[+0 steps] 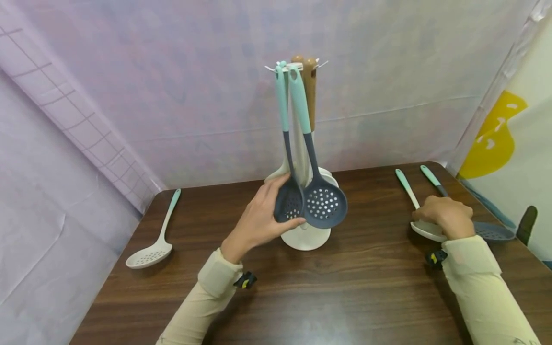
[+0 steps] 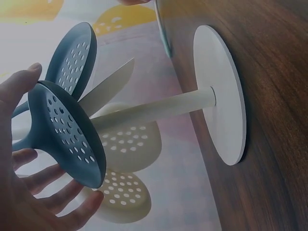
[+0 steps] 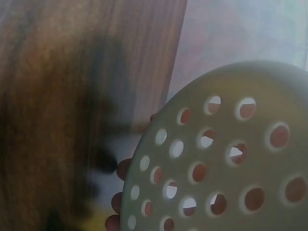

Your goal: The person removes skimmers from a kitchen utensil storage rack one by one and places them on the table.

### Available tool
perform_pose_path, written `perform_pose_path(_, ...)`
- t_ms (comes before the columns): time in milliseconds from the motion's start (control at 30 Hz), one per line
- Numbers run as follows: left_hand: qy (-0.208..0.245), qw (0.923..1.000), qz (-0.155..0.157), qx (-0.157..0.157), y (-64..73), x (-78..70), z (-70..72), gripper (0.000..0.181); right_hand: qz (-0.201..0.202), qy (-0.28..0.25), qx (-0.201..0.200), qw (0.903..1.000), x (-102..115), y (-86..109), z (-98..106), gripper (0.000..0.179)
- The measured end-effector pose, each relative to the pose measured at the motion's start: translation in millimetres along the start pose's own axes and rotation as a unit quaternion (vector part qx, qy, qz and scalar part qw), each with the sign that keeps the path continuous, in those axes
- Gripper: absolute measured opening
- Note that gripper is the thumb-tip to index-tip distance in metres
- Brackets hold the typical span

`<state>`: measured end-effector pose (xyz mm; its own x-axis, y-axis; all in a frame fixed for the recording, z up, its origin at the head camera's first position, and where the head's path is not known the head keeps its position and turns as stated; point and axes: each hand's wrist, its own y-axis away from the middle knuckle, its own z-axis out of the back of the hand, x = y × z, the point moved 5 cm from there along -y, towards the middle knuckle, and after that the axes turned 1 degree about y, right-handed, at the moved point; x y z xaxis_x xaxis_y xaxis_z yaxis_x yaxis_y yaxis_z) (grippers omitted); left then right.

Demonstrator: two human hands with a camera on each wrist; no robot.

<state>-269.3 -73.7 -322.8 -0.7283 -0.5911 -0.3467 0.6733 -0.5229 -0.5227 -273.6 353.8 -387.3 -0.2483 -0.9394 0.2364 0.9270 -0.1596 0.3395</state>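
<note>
A white rack (image 1: 306,238) with a round base stands mid-table, several utensils hanging from its top hooks. My left hand (image 1: 260,215) holds the bowl of a dark grey skimmer (image 1: 288,199) with a mint handle, thumb and fingers at its rim. Beside it hangs a second dark grey skimmer (image 1: 324,203). At the table's right, my right hand (image 1: 446,216) grips a white skimmer (image 1: 427,231) by its bowl; in the right wrist view fingertips show past the rim of this skimmer (image 3: 221,130). Another grey skimmer (image 1: 491,232) lies right of that hand, partly hidden by it.
A white skimmer (image 1: 151,255) with a mint handle lies at the table's left. Wooden-handled utensils (image 1: 309,91) and pale perforated ones (image 2: 127,144) hang on the rack's far side. A cloth-covered wall (image 1: 207,96) rises behind the table (image 1: 345,297).
</note>
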Motion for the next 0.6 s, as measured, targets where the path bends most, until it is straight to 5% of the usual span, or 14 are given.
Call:
perform_pose_path(367,0.010,0.9996,0.023,0.016,0.9,0.7,0.6,0.106,-0.007,0.020,-0.018,0.9996,7.1,-7.6,-6.5,0.051)
perform_pose_path(600,0.011,0.9997,0.015,0.013,0.9,1.9,3.2,0.101,-0.002,0.021,-0.022,0.9995,5.1,-9.2,-7.9,0.065)
